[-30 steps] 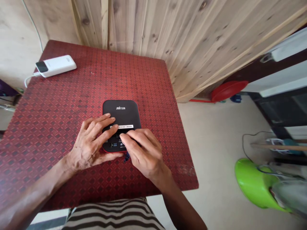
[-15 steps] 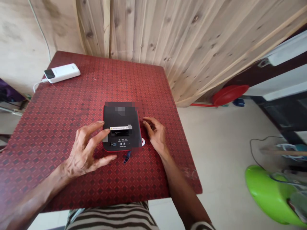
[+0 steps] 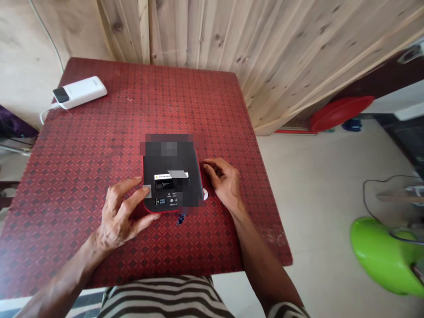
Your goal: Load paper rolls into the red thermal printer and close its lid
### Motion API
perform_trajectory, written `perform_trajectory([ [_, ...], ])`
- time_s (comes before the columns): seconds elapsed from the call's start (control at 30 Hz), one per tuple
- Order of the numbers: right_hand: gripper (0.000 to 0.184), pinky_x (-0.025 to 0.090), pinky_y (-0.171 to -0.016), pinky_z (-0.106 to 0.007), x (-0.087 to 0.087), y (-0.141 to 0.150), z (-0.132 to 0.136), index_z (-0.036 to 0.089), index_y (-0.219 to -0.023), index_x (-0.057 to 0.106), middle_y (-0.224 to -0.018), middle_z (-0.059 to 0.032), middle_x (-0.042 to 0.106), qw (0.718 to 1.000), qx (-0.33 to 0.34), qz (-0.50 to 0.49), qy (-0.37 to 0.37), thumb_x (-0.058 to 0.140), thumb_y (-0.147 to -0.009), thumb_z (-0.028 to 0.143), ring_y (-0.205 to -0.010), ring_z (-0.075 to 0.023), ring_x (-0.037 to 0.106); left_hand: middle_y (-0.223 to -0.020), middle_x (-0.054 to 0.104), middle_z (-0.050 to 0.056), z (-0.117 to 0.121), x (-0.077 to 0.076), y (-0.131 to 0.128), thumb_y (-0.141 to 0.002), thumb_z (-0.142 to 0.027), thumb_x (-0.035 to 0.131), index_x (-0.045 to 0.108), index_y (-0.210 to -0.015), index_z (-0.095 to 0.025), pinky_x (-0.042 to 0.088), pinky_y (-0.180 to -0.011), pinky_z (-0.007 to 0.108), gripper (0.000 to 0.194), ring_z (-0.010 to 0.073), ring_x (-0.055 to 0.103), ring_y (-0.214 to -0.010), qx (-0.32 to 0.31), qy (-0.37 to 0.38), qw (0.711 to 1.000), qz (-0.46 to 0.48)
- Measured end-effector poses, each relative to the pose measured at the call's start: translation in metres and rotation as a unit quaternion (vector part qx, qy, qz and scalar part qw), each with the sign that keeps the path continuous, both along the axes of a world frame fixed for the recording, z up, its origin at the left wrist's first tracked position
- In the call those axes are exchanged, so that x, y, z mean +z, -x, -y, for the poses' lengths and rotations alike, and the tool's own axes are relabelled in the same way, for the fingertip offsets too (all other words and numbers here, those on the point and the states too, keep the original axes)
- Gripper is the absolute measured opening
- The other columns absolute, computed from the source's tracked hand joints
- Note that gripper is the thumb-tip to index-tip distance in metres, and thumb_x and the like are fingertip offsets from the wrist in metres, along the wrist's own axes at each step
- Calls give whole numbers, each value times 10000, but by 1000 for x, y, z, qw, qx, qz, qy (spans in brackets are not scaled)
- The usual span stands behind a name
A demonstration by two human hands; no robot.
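A black box-shaped device (image 3: pixel 172 161) with red edging lies on the table, its slot, white warning label and small ports facing up. Parts of it are blurred out. My left hand (image 3: pixel 121 212) is around its near left corner, index fingertip on a silver patch (image 3: pixel 147 191) and thumb at the near edge. Beside the device's right edge, my right hand (image 3: pixel 223 179) has its fingers curled and thumb against the index finger; whatever may be between them is hidden. A round white piece (image 3: pixel 206 194) shows under the right edge, and a dark blue strap (image 3: pixel 180 218) sticks out in front.
The red patterned table (image 3: pixel 132 119) meets a wooden plank wall (image 3: pixel 198 35). A white power bank (image 3: pixel 84 92) with a cable lies at its far left. On the floor to the right are a green plastic stool or tub (image 3: pixel 380 256) and a red round object (image 3: pixel 342 112).
My view has shifted closer. My left index finger has come down from the label to the silver patch, and my thumb has come to the near edge. My right hand stays beside the device.
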State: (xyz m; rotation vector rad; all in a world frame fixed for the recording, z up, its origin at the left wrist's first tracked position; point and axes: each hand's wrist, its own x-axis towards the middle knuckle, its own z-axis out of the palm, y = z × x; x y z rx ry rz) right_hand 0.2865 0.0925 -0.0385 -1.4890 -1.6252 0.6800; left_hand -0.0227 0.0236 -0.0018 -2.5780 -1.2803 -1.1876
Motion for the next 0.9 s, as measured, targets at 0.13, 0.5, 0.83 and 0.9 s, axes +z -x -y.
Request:
perform_trajectory([
  [0.13, 188, 500, -673, -318, 3, -2, 7, 235, -976, 795, -896, -28, 788, 1000, -6, 12, 2, 638, -980, 340, -743, -174, 681, -1343, 609, 197, -2, -1, 3, -889, -450, 799, 523, -1481, -170, 586, -966, 451, 711, 325, 654, -1205, -9, 6, 1000, -13],
  [0.5, 215, 527, -736, -355, 0, -4, 8, 237, -983, 794, -935, -48, 794, 998, -38, -9, 39, 649, -964, 394, -814, -209, 712, -1342, 601, 203, -4, -1, 4, -933, -480, 738, 468, -1538, -203, 596, -936, 462, 718, 323, 650, -1192, -13, 37, 999, -7],
  [0.83, 198, 528, -707, -333, 1, -2, 11, 222, -1014, 789, -961, -57, 802, 1000, -20, -4, 14, 643, -957, 343, -797, -195, 714, -1412, 591, 178, 1, -2, 5, -837, -438, 858, 532, -1467, -245, 599, -961, 448, 734, 304, 659, -1200, 5, 35, 999, 8],
  [0.9, 196, 533, -712, -335, 2, -2, 12, 217, -1009, 788, -960, -61, 802, 1000, -17, -13, 9, 646, -951, 339, -797, -196, 717, -1412, 591, 174, 1, 0, 4, -821, -437, 873, 549, -1434, -246, 596, -974, 451, 719, 300, 658, -1208, 4, 35, 999, 17],
])
